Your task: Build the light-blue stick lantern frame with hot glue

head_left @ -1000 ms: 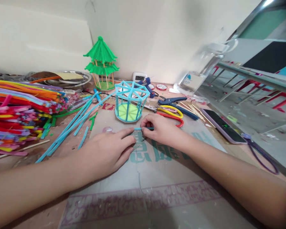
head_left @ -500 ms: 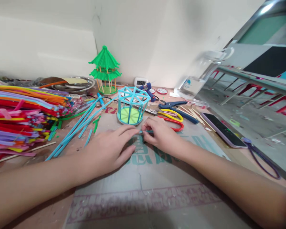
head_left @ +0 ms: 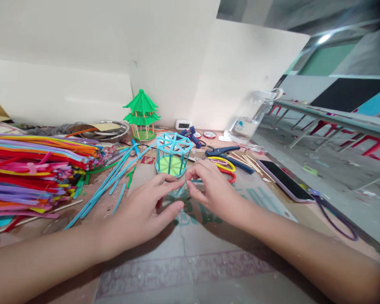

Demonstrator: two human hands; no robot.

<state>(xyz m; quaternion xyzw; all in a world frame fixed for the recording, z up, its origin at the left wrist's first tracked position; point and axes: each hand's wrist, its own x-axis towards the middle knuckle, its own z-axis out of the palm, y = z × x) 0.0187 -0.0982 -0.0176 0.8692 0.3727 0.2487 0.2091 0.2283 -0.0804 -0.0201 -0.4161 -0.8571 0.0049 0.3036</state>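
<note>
Cardboard sheet (head_left: 190, 249) covers your table beneath pale walls; at three o'clock lies a phone (head_left: 280, 179). At eleven, a steel bowl (head_left: 106, 134) holds paper scraps. Your left hand (head_left: 145, 213) and right hand (head_left: 210, 190) pinch a short blue strip (head_left: 196, 181) between fingertips, just below the blue cage (head_left: 173, 153) at twelve.
</note>
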